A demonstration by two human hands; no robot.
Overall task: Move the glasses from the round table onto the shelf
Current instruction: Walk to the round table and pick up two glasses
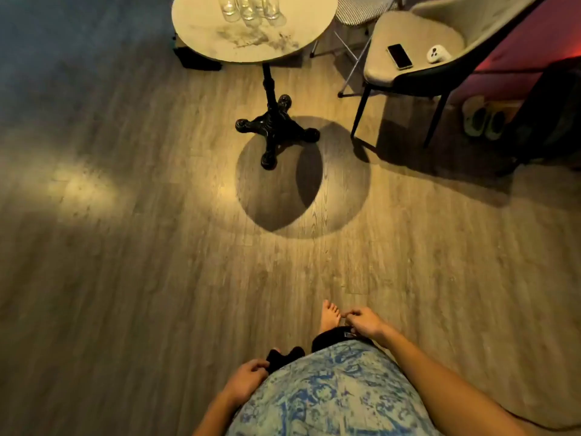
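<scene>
Clear glasses (250,9) clustered, touching, on round table (251,36), well apart from hands. Left hand (246,380), right hand (364,322) loosely curled, empty. Risk: knocking neighbours when grabbing one.

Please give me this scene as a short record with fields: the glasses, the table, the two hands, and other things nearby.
glasses: cluster of clear tall drinking glasses, upright at the table's far side
table: round pale marble-look table top on a black cast-iron pedestal
left hand: at the waist, holding nothing
right hand: at the waist, holding nothing
chair: beige padded chair, carrying a black smartphone and a small white device
shelf: not in view
</scene>
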